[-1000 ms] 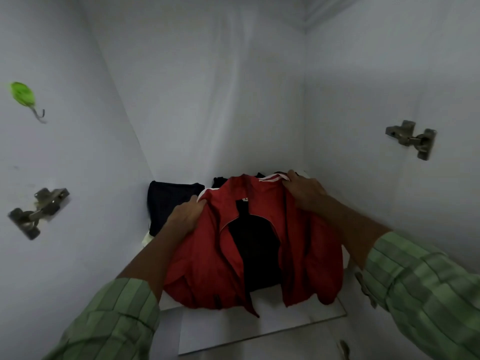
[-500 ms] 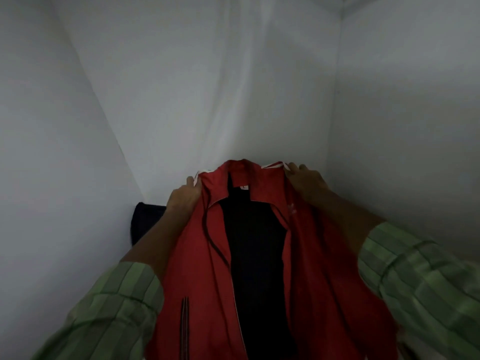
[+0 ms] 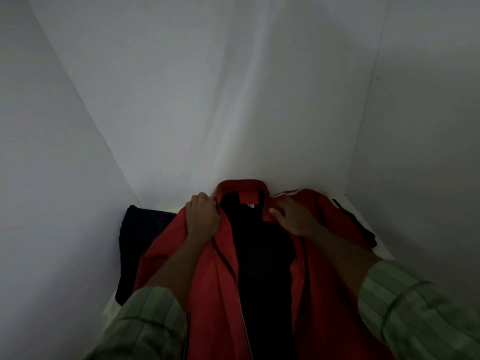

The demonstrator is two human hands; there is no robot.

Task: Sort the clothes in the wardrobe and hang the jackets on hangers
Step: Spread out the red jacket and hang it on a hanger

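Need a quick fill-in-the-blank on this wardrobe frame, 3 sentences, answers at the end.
1. Both hands grip a jacket whose outer colour is ____.
2. The left hand and right hand hold it on either side of its ____.
3. The person's sleeves are striped in pale ____.

Missing words: red; collar; green
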